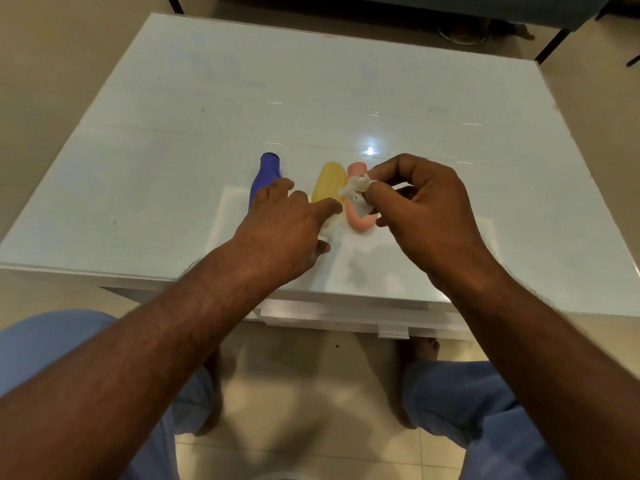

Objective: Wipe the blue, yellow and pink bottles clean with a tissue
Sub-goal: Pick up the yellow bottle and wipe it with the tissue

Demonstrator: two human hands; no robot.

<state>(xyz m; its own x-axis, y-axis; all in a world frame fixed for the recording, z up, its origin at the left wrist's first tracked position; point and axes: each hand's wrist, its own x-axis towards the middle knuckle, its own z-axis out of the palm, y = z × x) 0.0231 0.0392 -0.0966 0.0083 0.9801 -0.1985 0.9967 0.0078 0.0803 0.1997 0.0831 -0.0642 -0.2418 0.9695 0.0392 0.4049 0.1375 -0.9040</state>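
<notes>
Three bottles lie side by side on the white table (173,150): a blue bottle (265,176) on the left, a yellow bottle (329,183) in the middle and a pink bottle (358,220) on the right. My right hand (426,216) pinches a crumpled white tissue (356,190) just above the pink bottle. My left hand (291,230) hovers over the lower parts of the blue and yellow bottles with its fingers spread, hiding those parts. It holds nothing.
The table's near edge (346,306) runs just above my knees. Dark chair or table legs (554,43) stand on the tiled floor beyond the far edge. A pale rectangular reflection lies on the glossy top under the bottles.
</notes>
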